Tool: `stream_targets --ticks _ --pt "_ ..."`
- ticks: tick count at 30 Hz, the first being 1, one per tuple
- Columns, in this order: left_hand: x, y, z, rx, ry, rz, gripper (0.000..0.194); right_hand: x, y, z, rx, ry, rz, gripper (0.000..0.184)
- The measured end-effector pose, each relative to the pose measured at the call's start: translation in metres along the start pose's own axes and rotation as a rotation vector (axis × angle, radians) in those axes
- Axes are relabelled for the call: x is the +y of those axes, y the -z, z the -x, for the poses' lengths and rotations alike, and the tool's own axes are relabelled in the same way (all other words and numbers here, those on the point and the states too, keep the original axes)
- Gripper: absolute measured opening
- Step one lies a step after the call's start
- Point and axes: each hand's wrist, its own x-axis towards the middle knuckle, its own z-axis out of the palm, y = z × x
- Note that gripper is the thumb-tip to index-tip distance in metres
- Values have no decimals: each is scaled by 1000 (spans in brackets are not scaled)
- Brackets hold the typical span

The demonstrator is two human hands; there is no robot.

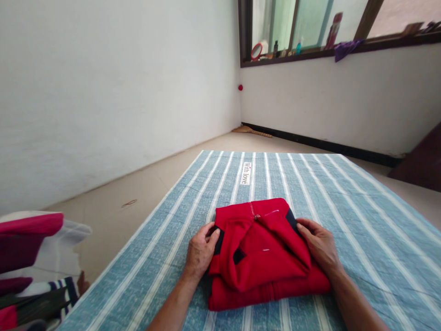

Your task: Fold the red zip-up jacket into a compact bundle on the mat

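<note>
A red zip-up jacket with dark navy panels lies folded into a rough rectangle on the blue-and-white striped cloth. Its zipper and collar part face up, and a fold at the front hangs loosely. My left hand pinches the jacket's left edge at a dark panel, thumb on top. On the opposite side, my right hand grips the upper right edge, its thumb against the red fabric and some fingertips hidden.
A pile of clothes stands beyond the table's left edge. A "With love" label shows on the cloth. White walls meet behind, with a window ledge holding a round mirror, bottles and a purple cloth.
</note>
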Motion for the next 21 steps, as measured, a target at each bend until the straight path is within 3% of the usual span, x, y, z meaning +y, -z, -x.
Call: stream_targets --ticks 21 --pt "0 0 -1 19 -29 -2 45 -2 -1 0 14 19 13 43"
